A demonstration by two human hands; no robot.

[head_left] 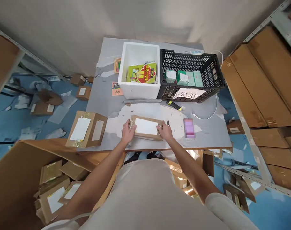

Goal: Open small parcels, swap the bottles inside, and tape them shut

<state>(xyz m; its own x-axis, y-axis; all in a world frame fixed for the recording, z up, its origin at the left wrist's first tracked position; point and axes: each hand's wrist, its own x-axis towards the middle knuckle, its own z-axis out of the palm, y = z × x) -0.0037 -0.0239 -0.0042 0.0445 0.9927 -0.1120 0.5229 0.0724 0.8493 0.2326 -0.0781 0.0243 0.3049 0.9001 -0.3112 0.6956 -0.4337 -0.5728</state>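
Observation:
A small brown cardboard box (145, 138) with a white label on top lies near the table's front edge. My left hand (128, 131) grips its left end, thumb on the top by the label. At the opposite end, my right hand (165, 131) is closed on the box, its thumb reaching the label's edge. Clear tape shines at both ends of the box. Just behind it lies a black and yellow utility knife (174, 105). To the right is a pinkish-purple item (189, 128), blurred out. A larger taped carton (93, 130) with white labels stands to the left.
At the back stand a white foam bin (138, 91) holding bright booklets and a black plastic crate (193, 92) with green-and-white boxes. A big open carton (13, 179) full of parcels is at lower left. Shelves with large boxes (265, 86) line the right; a white cable (207, 118) curls on the table.

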